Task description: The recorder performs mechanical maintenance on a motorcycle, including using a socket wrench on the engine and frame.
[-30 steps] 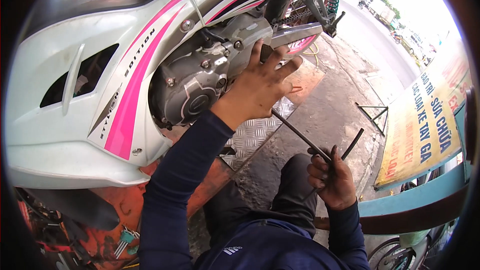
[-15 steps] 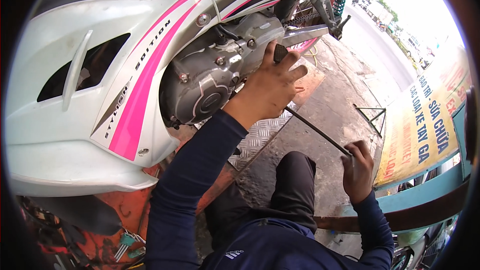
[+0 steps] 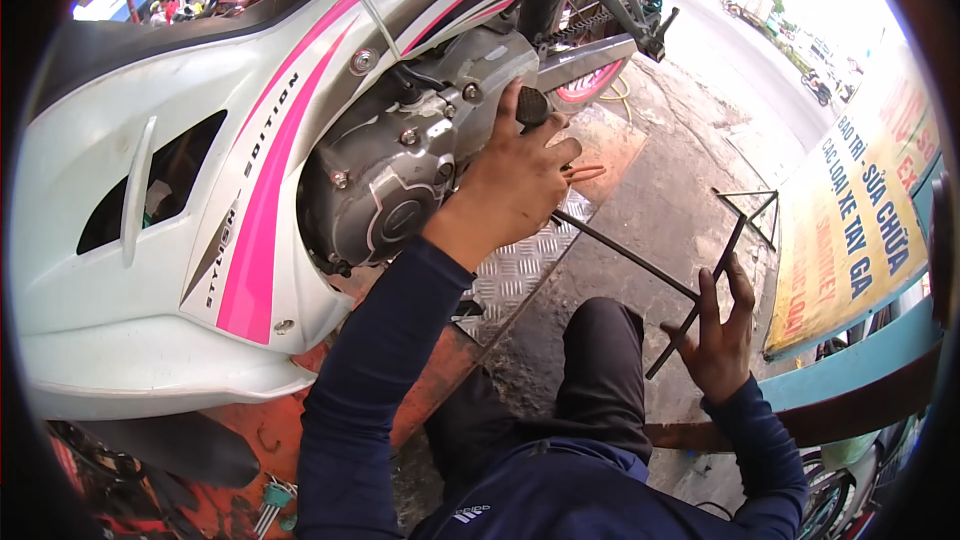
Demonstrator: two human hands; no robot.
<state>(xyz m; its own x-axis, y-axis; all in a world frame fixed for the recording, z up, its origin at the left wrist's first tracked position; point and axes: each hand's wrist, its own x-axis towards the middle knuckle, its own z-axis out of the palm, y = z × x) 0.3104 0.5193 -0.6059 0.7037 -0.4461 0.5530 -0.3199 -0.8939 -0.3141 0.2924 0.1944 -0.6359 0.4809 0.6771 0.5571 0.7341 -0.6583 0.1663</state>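
A white and pink motorbike fills the left side, with its grey engine casing exposed. My left hand reaches to the engine's right edge, fingers curled round a black rubber footpeg whose end shows between them. From under this hand runs the long dark shaft of a T-handle wrench; its far end is hidden. My right hand is closed on the wrench's crossbar, the fingers bent about it where it meets the shaft.
Beneath the engine lies a ridged metal plate on the orange surface. A yellow sign stands at the right, near a black metal stand. Small tools with green handles lie at lower left. A road runs beyond.
The wrench's crossbar has come into plain view at my right hand, whose fingers have shifted on it. My left hand keeps its place at the footpeg while the whole view has shifted slightly.
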